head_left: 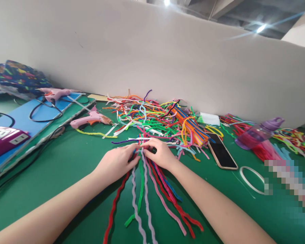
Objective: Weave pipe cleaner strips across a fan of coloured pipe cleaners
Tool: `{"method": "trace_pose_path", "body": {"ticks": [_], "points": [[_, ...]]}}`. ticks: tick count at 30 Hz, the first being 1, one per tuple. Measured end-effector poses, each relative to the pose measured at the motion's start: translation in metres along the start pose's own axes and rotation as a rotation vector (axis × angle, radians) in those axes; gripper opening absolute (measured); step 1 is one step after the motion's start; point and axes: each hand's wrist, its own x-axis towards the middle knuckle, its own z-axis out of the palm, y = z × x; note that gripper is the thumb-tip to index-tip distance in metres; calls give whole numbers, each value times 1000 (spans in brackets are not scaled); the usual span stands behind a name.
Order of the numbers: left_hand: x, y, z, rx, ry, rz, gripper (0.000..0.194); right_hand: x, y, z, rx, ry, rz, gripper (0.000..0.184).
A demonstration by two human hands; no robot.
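Note:
A fan of wavy pipe cleaners (pixel 147 193) in red, lilac, green, pink and blue spreads over the green table toward me. My left hand (pixel 119 159) and my right hand (pixel 159 152) meet at its far end, where the strands come together. Both hands have their fingers pinched on the strands there; the fingertips partly cover the gathered part. Just beyond my fingers lie a white strip (pixel 139 138) and a dark purple pipe cleaner (pixel 122 141).
A tangled heap of pipe cleaners (pixel 147 115) lies against the grey partition. Pink glue guns (pixel 90 119) with black cables are on the left, beside a purple box (pixel 7 142). On the right are a phone (pixel 222 152), a purple bottle (pixel 256 134) and a white ring (pixel 251 179).

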Motion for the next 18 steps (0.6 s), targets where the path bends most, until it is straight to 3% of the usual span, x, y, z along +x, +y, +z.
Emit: {"method": "trace_pose_path", "body": {"ticks": [5,11,18], "points": [[0,-1,0,-16,3,-18,25,-1,1,2,-82,-17,-40,17],[0,-2,1,-39,1,-47,15,0,0,4,-140,-39,16,20],[1,-1,-4,-48,-19,-105,19,1,-3,3,-135,-52,20,17]]}}
